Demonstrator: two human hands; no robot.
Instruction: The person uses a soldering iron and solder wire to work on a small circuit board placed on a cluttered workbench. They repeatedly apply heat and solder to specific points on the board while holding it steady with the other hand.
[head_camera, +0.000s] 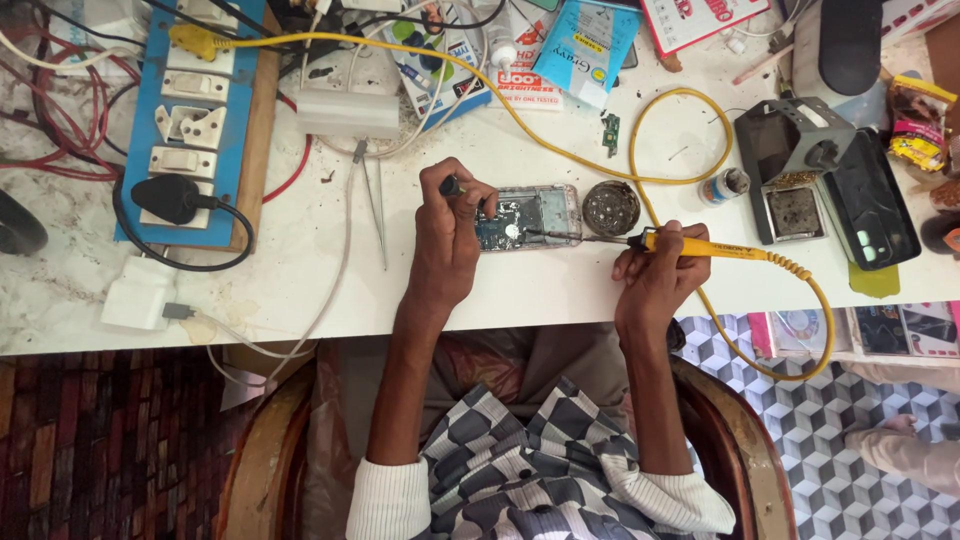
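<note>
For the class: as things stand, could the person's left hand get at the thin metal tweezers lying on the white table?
Probably yes: the tweezers lie uncovered just beside the left hand, though it already grips a small dark tool.

The soldering iron (700, 246) has a yellow handle with a dark collar, and its cord (560, 150) is the same yellow. The opened phone (527, 217) shows a blue-green board inside a clear, silvery frame. The switch board (197, 120) is bright blue with white switches — a black plug (168, 198) sits in it. The worktop (560, 290) is white, the tangled wires (60, 120) red, the shirt (520, 470) checked grey, black and white with white ribbed cuffs.
</note>
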